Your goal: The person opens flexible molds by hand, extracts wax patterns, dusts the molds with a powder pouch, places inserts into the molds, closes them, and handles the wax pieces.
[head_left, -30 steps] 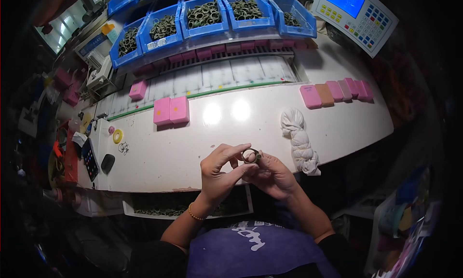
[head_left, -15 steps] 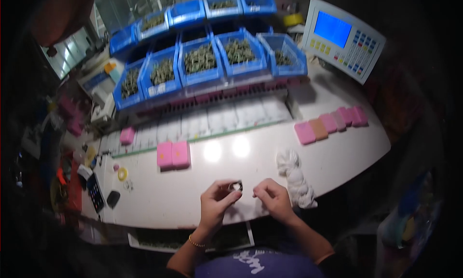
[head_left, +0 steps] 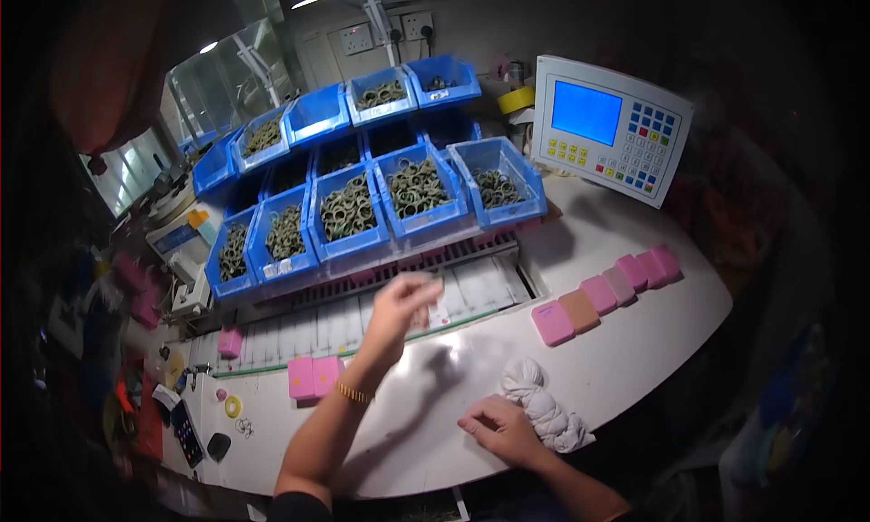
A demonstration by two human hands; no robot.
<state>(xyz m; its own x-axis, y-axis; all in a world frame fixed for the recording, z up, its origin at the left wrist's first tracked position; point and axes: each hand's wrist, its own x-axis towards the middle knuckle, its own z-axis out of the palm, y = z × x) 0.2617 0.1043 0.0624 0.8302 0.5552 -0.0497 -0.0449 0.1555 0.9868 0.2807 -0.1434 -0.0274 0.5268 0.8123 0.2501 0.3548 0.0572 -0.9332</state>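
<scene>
The curved, glossy white tabletop (head_left: 634, 354) carried everything w/in reach. Tiered blue plastic bins (head_left: 356, 247) sat at the back, open mouths tipped fwd, prob. so contents were easy to see & grab. Below ran the long white lined strip w/ green edge (head_left: 281, 343); at R, the pale grey keypad console w/ blue screen (head_left: 587, 114) was angled, prob. for reading. L hand (head_left: 399, 315) hung over the strip, near the lower bins; its fingers were bent but blurred, so couldn't tell how far open or if they held anything. R hand (head_left: 506, 434) was low over the tabletop, fingers loosely curled, gap & any grip unclear; twisted white cloth bundle (head_left: 550, 410) lay just beside it, contact n/c. Small pink and tan blocks (head_left: 580, 311) stood in a slanting row at R, prob. kept off the working area. Smallest: dull grey-green ring-shaped pieces (head_left: 417, 191), heaped in bins, apparently for sorted storage.
</scene>
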